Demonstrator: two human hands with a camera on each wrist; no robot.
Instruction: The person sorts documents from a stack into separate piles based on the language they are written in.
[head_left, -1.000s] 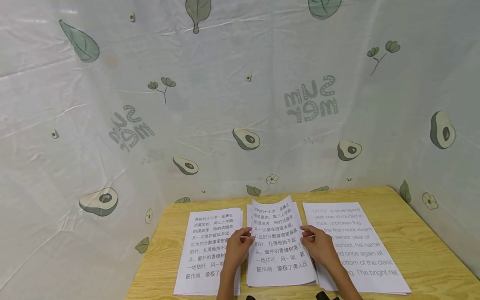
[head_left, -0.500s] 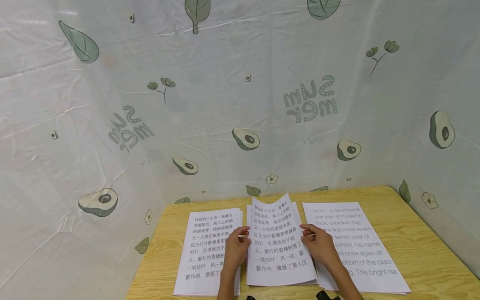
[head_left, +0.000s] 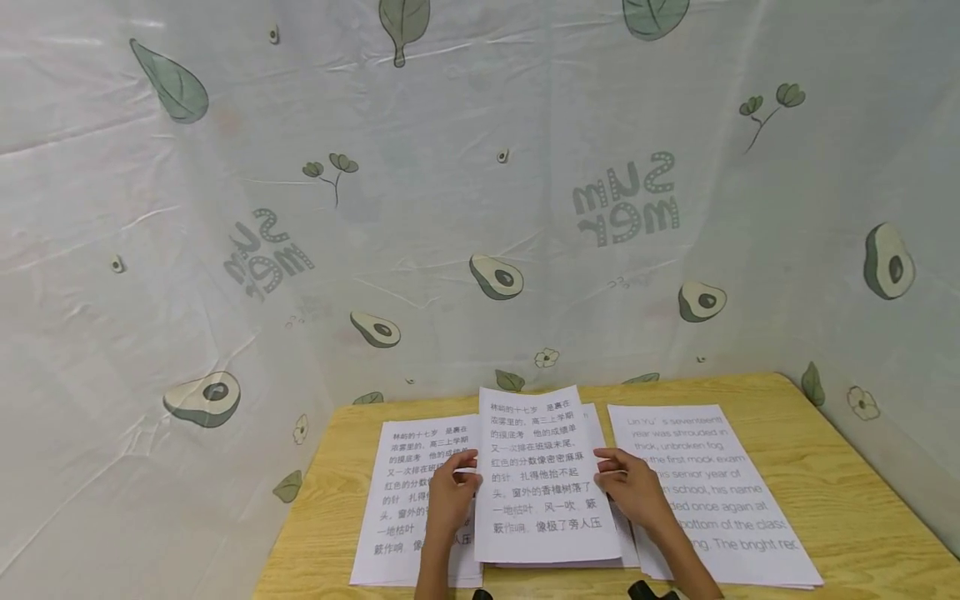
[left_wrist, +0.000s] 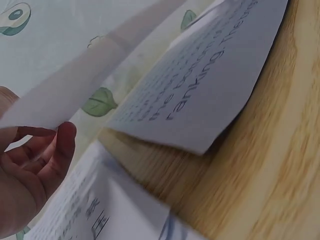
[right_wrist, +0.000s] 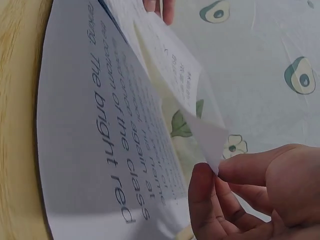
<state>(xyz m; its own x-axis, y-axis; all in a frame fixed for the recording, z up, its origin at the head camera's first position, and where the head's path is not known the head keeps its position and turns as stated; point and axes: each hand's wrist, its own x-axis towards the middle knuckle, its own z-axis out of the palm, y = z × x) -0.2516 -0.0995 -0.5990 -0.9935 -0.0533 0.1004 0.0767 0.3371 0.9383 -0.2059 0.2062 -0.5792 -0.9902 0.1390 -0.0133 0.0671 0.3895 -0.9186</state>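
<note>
A sheet of paper [head_left: 542,479] printed with Chinese characters is raised in the middle of the table, its top edge slightly curved. My left hand [head_left: 452,498] pinches its left edge between thumb and fingers. At the opposite edge my right hand [head_left: 636,493] pinches it likewise; in the right wrist view the paper corner sits between thumb and fingertip. Beneath lies the middle paper stack [head_left: 627,546], mostly hidden by the sheet. The left paper stack [head_left: 382,533], also in Chinese, lies partly under my left hand and the lifted sheet.
To the right lies a paper stack with large English text [head_left: 723,508], partly behind my right hand. All the papers are on a wooden table [head_left: 840,467]. A pale curtain [head_left: 420,250] with avocado and leaf prints hangs behind and at both sides.
Both hands have moved left with the sheet, which now overlaps the left stack's edge. More of the middle stack shows on the right.
</note>
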